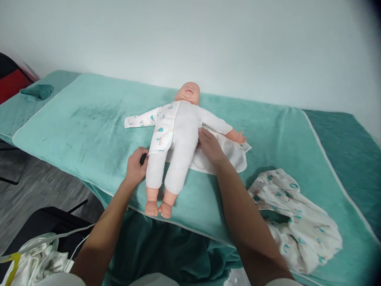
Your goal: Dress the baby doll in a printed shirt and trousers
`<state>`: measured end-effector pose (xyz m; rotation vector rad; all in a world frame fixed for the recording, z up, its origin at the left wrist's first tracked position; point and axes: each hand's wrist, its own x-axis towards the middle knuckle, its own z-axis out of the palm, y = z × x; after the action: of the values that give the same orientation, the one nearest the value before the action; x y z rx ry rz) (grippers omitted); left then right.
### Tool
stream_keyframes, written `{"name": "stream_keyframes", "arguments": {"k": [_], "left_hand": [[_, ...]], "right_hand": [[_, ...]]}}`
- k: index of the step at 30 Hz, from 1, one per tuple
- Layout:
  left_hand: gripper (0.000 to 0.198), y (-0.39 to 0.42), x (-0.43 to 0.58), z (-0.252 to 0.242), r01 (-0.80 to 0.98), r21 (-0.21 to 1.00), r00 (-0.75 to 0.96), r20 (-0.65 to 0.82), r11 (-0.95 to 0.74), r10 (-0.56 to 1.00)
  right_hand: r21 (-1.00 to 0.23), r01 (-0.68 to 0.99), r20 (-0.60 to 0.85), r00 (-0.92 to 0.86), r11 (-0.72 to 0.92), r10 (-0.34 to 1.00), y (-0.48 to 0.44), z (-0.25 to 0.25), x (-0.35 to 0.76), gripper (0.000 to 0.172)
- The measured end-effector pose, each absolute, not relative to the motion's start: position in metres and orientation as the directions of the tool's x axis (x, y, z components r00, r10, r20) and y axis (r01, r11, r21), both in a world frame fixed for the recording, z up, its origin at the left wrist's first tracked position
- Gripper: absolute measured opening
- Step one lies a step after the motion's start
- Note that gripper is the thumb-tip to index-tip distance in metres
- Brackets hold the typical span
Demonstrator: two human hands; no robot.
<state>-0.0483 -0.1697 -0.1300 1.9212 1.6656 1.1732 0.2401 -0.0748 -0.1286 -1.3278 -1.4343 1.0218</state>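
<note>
A baby doll (184, 135) with a white cloth body lies on its back, head toward the wall. A printed white baby shirt (160, 131) covers its arm and chest on the left. The shirt's other half (235, 153) lies spread beneath the doll on the right, with the arm on that side out of the sleeve. My left hand (136, 165) is closed at the shirt's lower hem beside the doll's hip. My right hand (210, 146) presses its curled fingers against the doll's right-hand side; the fingertips are partly hidden, so what they pinch cannot be made out.
Crumpled printed baby pants (297, 222) lie on the green padded bed (89, 131) to the right. A white wall (190, 43) runs behind the bed. At lower left, a black chair (44, 222) holds white cloth and tubing.
</note>
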Motion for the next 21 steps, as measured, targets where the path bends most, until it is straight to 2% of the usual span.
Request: {"name": "stream_keyframes", "arguments": {"k": [4,10,15,18,21], "left_hand": [[0.009,-0.173,-0.050,-0.128,0.606,0.718,0.034,0.408,-0.343,0.913],[0.012,-0.173,-0.050,-0.130,0.583,0.724,0.024,0.439,-0.369,0.898],[0.014,-0.174,-0.050,-0.129,0.626,0.705,-0.042,0.457,-0.333,0.889],[0.021,-0.171,-0.047,-0.122,0.597,0.724,-0.053,0.465,-0.345,0.884],[0.037,-0.158,-0.037,-0.111,0.517,0.791,0.009,0.378,-0.328,0.926]], "right_hand": [[-0.956,0.274,0.083,-0.084,0.103,0.993,-0.075,-0.125,0.242,0.065],[-0.951,0.303,0.046,-0.045,0.057,0.998,-0.072,-0.128,0.245,0.063],[-0.941,0.335,0.050,0.009,0.044,0.999,-0.075,-0.119,0.244,0.052],[-0.953,0.296,0.135,0.238,0.061,0.962,-0.072,-0.110,0.262,0.043],[-0.927,0.346,0.331,0.572,0.146,0.751,-0.063,-0.110,0.298,0.028]]}}
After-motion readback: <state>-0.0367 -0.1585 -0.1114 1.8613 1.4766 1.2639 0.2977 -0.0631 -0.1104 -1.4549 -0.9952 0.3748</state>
